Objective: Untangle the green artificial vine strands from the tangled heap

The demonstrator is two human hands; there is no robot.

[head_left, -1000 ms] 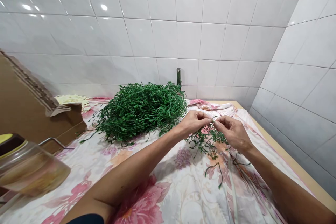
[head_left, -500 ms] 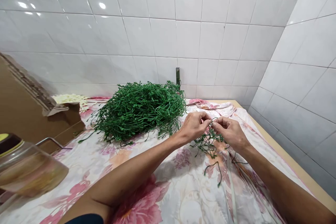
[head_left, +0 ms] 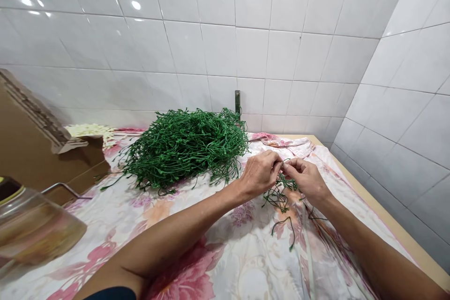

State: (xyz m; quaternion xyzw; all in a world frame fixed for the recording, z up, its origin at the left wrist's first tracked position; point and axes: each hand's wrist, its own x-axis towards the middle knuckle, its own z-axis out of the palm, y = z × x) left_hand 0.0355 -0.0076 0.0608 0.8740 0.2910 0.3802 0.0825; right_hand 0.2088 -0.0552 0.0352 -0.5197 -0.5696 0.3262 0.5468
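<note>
My left hand [head_left: 262,173] and my right hand [head_left: 306,179] meet fingertip to fingertip, both closed in a pinch on a thin green artificial stem [head_left: 286,159]. Most of that stem is hidden behind the fingers. Below the hands, a small cluster of green stems [head_left: 277,197] with budded tips lies on the cloth. One loose stem [head_left: 291,232] rests nearer to me. Left of my hands is a large heap of the same green stems [head_left: 190,147]. Long thin strands [head_left: 328,239] run under my right forearm.
A floral cloth [head_left: 246,253] covers the table, whose wooden edge [head_left: 372,201] shows at right. A cardboard box [head_left: 31,126] and a clear jar with brownish liquid [head_left: 38,229] stand at left. Pale yellow pieces [head_left: 91,131] lie behind the box. White tiled walls rise behind and at right.
My left hand has turned slightly, its fingers curling closer over the stem. My right hand stays nearly in place. The view has shifted a little.
</note>
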